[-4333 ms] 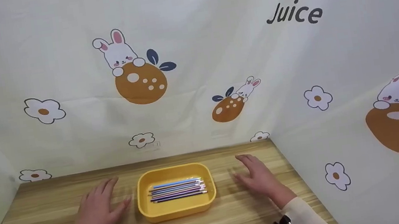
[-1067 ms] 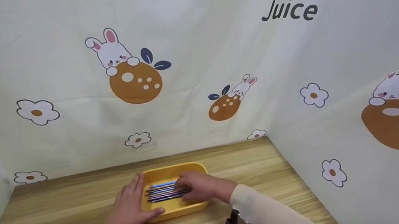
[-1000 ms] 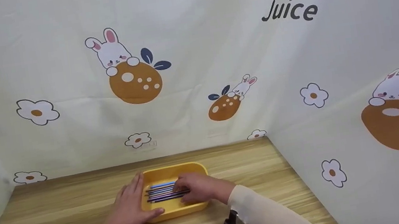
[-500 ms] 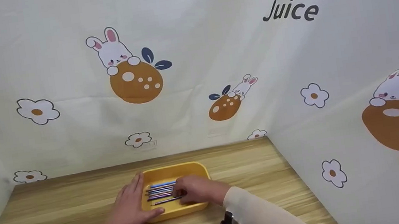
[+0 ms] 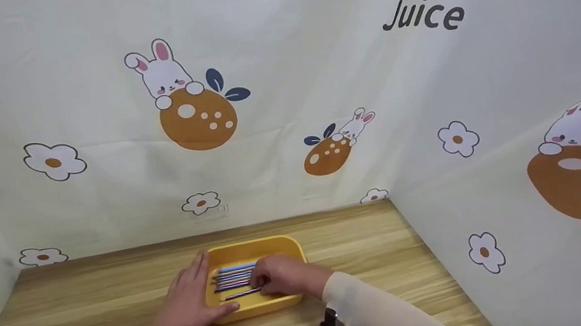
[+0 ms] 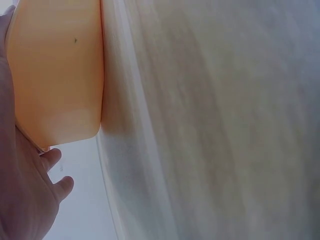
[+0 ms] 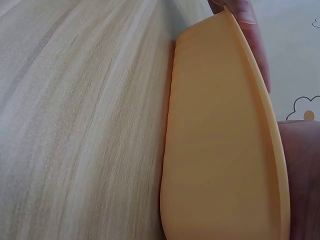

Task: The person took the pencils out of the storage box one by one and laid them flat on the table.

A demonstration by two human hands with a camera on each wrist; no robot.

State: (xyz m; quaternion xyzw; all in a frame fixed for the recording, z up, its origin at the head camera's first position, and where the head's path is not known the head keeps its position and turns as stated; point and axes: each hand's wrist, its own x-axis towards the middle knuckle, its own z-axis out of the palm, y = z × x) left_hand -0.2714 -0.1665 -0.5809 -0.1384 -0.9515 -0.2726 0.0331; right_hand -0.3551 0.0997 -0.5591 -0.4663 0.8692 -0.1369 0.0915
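Note:
A yellow plastic tray (image 5: 273,239) stands on the table, holding several thin pencils (image 5: 234,278) side by side. One dark pencil (image 5: 239,294) lies apart from the row, nearer the tray's front wall. My left hand (image 5: 182,303) holds the tray's left end, thumb over the front rim and fingers along the far left corner. Inside the tray, my right hand (image 5: 286,274) pinches the right end of the separate pencil; its fingertips are partly hidden. The left wrist view shows the tray's outer wall (image 6: 55,75). In the right wrist view the tray wall (image 7: 220,125) hides the pencils.
The wood-grain table (image 5: 89,310) extends around the tray on all sides. Pale curtains (image 5: 278,74) printed with rabbits, oranges and flowers enclose its back and sides. A small black device (image 5: 327,324) hangs at my right cuff.
Both hands came from beside the tray to it. Over the last second my right hand drew one pencil toward the front, away from the row. My left hand stayed put lately.

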